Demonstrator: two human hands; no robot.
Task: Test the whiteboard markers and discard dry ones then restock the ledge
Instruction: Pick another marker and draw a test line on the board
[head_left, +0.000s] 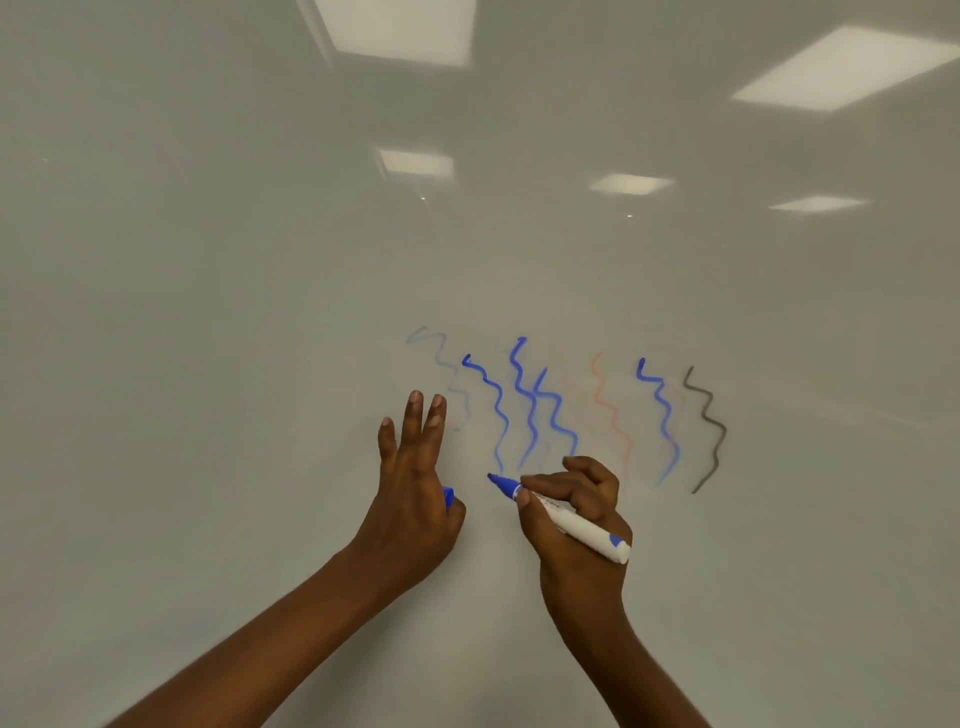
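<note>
Right hand (582, 499) grip clamped on blue marker (587, 530), diagonal, tip up-left, left hand (410, 488) pinching cap (448, 496)

Right hand (576, 514) pinches a blue marker (587, 532), tip right at the foot of a blue squiggle (498, 410) on the whiteboard (208, 312). Left hand (410, 488) pinches the blue cap (448, 494), other fingers straight. There's also a pale red squiggle (613, 415) and a black squiggle (709, 426) off to the right.

Uncapped blue marker (582, 527), seemingly against whiteboard (260, 312)
</note>
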